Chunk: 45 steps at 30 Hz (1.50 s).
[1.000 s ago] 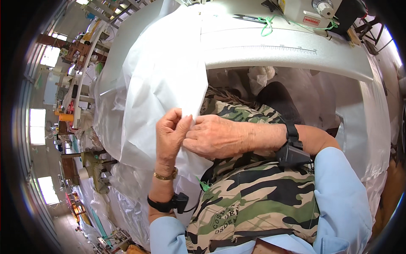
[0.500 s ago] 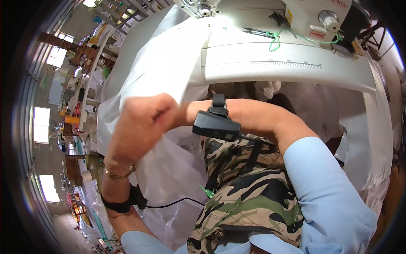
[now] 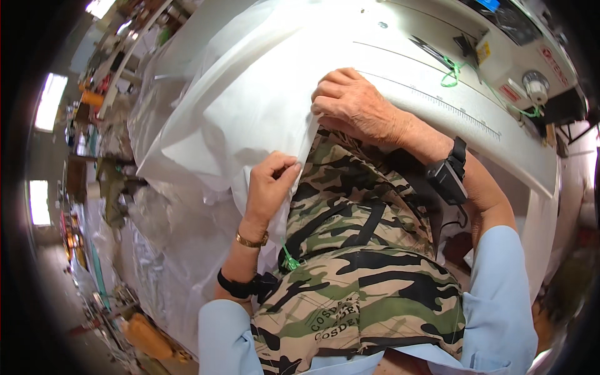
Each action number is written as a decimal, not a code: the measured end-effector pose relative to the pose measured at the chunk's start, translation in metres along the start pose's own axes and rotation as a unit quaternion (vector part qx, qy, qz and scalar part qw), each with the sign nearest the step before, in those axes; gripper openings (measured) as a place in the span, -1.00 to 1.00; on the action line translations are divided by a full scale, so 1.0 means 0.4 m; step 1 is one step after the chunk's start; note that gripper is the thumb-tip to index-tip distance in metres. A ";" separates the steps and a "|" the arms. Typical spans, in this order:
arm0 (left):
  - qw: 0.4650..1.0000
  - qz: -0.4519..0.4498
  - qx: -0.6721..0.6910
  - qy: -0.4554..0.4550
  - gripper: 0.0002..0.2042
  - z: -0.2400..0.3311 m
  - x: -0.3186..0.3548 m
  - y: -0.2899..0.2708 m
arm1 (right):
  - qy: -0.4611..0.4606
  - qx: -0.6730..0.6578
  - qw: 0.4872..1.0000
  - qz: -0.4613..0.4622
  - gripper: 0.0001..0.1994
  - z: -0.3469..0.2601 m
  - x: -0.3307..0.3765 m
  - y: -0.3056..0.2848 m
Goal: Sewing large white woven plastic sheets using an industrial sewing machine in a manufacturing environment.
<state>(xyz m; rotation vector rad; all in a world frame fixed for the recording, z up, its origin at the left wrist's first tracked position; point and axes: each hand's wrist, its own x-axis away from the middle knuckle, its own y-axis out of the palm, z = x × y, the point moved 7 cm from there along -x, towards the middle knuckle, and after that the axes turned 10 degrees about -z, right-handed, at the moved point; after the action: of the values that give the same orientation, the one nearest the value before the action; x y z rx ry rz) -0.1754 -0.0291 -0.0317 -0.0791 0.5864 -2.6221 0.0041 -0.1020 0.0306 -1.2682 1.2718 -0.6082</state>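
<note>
A large sheet of thin white fabric [image 3: 250, 100] lies over the white sewing table [image 3: 450, 119] and hangs down toward my lap. My left hand [image 3: 270, 187] pinches the fabric's near edge just above my camouflage apron [image 3: 356, 262]. Farther up the same edge, at the table's front, my right hand [image 3: 353, 103] grips the fabric with curled fingers. The edge runs fairly taut between the two hands. A black device is strapped on each wrist.
A white sewing machine [image 3: 519, 56] stands at the upper right with green thread [image 3: 453, 72] beside its needle area. More white and clear sheeting [image 3: 162, 231] is heaped at my left. Shelves and clutter line the far left.
Both hands were together low on the fabric, then swung up. Now the right hand sits at the table edge and the left lower down, spreading the edge between them.
</note>
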 end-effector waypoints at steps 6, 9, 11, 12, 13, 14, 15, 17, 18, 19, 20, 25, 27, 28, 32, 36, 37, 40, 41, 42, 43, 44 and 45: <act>0.965 0.040 0.230 -0.117 -0.69 -0.014 0.043 0.002 | -0.039 -0.031 0.998 -0.026 -0.85 -0.001 -0.023 0.036; 0.966 0.067 0.240 -0.068 -0.65 0.024 0.050 0.009 | -0.056 -0.036 0.998 -0.015 -0.84 -0.011 -0.023 0.031; 0.994 0.067 0.092 -0.003 -0.64 0.067 0.035 0.007 | -0.057 -0.023 0.998 -0.012 -0.83 -0.013 -0.027 0.024; 0.997 0.064 0.016 0.031 -0.63 0.088 0.025 0.008 | -0.057 -0.023 0.998 -0.016 -0.83 -0.012 -0.031 0.022; 0.995 0.084 -0.045 0.022 -0.67 0.094 0.020 0.005 | -0.057 -0.023 0.998 -0.021 -0.83 -0.010 -0.034 0.021; 0.993 0.095 -0.070 0.029 -0.71 0.103 0.013 0.004 | -0.059 -0.023 0.998 -0.024 -0.83 -0.007 -0.038 0.019; 0.988 0.112 -0.096 0.037 -0.74 0.112 0.004 0.000 | -0.057 -0.021 0.998 -0.029 -0.83 -0.001 -0.042 0.019; 0.978 0.147 -0.125 0.082 -0.85 0.139 -0.008 -0.012 | -0.049 -0.020 0.998 -0.045 -0.82 0.018 -0.051 0.019; 0.974 0.150 -0.149 0.079 -0.87 0.146 -0.012 -0.016 | -0.050 -0.015 0.998 -0.044 -0.80 0.027 -0.055 0.016; 0.972 0.146 -0.171 0.069 -0.89 0.150 -0.016 -0.021 | -0.047 -0.012 0.998 -0.049 -0.79 0.038 -0.059 0.015; 0.969 0.140 -0.193 0.058 -0.91 0.154 -0.019 -0.027 | -0.042 -0.009 0.998 -0.050 -0.77 0.051 -0.064 0.012; 0.947 0.122 -0.289 0.074 -0.97 0.182 -0.012 -0.041 | -0.041 0.003 0.997 -0.067 -0.72 0.093 -0.081 0.007; 0.954 0.130 -0.260 0.079 -0.93 0.177 -0.006 -0.048 | -0.029 0.015 0.996 -0.079 -0.71 0.115 -0.084 0.003; 0.960 0.138 -0.229 0.084 -0.91 0.172 -0.004 -0.052 | -0.023 0.023 0.996 -0.078 -0.70 0.128 -0.083 -0.003; 0.979 0.125 -0.136 0.088 -0.81 0.134 -0.008 -0.065 | -0.019 -0.011 0.998 -0.061 -0.70 0.180 -0.084 -0.023; 0.993 0.089 -0.055 0.060 -0.82 0.087 -0.020 -0.071 | 0.008 -0.029 0.997 -0.069 -0.66 0.235 -0.081 -0.028; 0.997 0.062 -0.032 0.023 -0.83 0.067 -0.023 -0.070 | 0.008 -0.033 0.997 -0.072 -0.63 0.247 -0.081 -0.030; 1.000 0.011 -0.007 -0.013 -0.84 0.040 -0.033 -0.063 | -0.007 0.016 0.998 -0.063 -0.60 0.275 -0.078 -0.043; 1.000 -0.001 -0.007 -0.011 -0.83 0.040 -0.038 -0.059 | -0.003 0.024 0.998 -0.060 -0.59 0.289 -0.078 -0.046; 1.000 -0.005 -0.004 0.005 -0.83 0.045 -0.043 -0.056 | 0.001 0.029 0.998 -0.060 -0.58 0.303 -0.078 -0.048; 1.000 -0.009 -0.002 0.020 -0.83 0.053 -0.047 -0.052 | 0.005 0.034 0.998 -0.059 -0.57 0.316 -0.077 -0.050; 0.999 -0.019 0.002 0.025 -0.82 0.059 -0.055 -0.043 | 0.010 0.040 0.997 -0.058 -0.56 0.330 -0.076 -0.053; 0.998 -0.027 -0.040 0.047 -0.79 0.077 -0.055 -0.036 | 0.021 0.057 0.996 -0.065 -0.54 0.345 -0.077 -0.050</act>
<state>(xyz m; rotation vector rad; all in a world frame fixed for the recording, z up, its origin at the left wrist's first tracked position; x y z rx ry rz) -0.1569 -0.0197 0.0032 0.0051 0.7307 -2.6658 0.1282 -0.0319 0.0345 -1.2555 1.1783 -0.7920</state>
